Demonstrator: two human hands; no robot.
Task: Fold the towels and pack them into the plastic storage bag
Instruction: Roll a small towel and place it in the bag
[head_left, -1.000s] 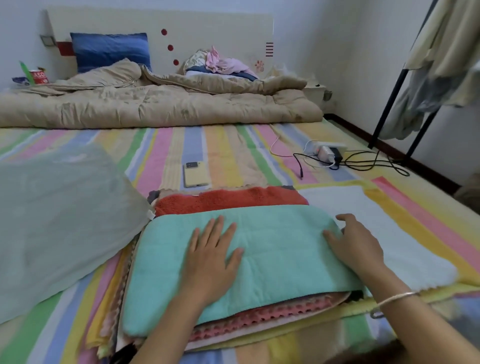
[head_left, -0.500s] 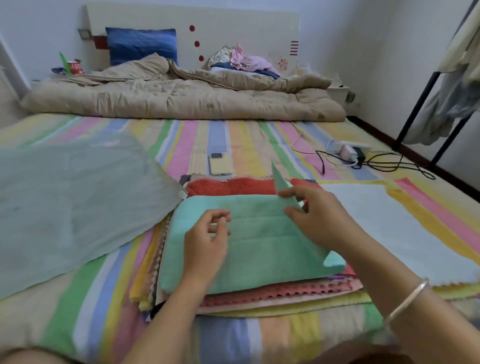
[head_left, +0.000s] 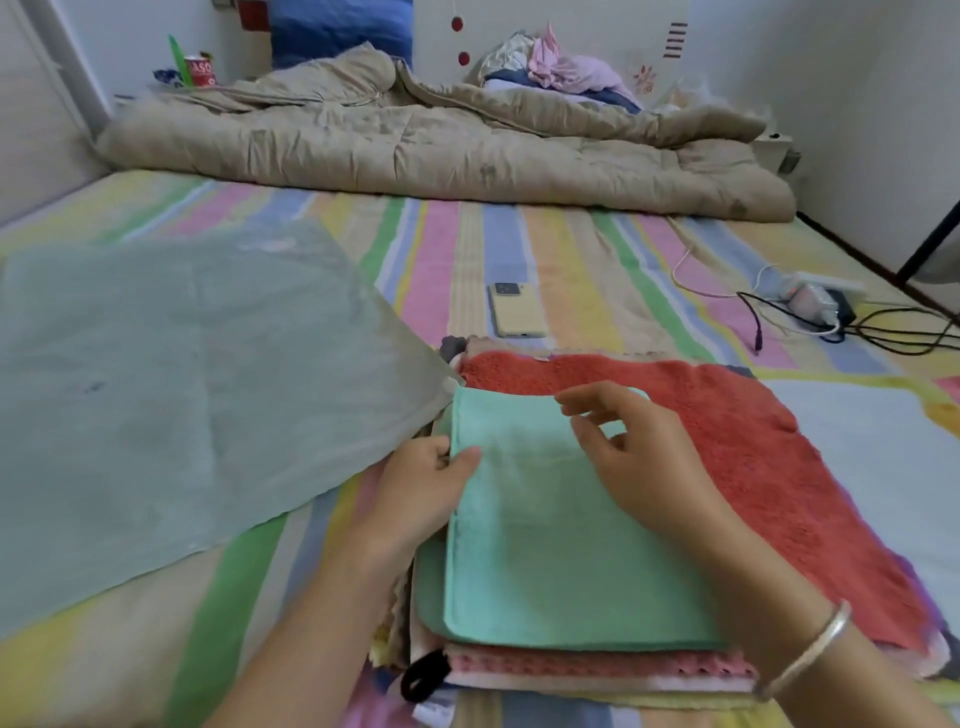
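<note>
A mint green towel (head_left: 550, 561), folded to a small rectangle, lies on top of a stack of towels. Under it spreads a red towel (head_left: 727, 441), with pink and other towels (head_left: 597, 667) below. My left hand (head_left: 421, 488) holds the green towel's left edge, thumb on top. My right hand (head_left: 634, 452) hovers over the towel's far part with fingers loosely bent, holding nothing. The translucent plastic storage bag (head_left: 182, 384) lies flat on the bed to the left, its corner touching the stack.
A striped sheet (head_left: 519, 249) covers the bed. A yellow phone (head_left: 517, 312) lies beyond the stack. A charger with cables (head_left: 815, 312) sits at the right. A beige quilt (head_left: 441, 140) is bunched at the head. A pale blue cloth (head_left: 872, 457) lies right of the stack.
The green towel's right half has been folded over to the left, so it is now half as wide. My left hand moved to its left edge; my right hand let go.
</note>
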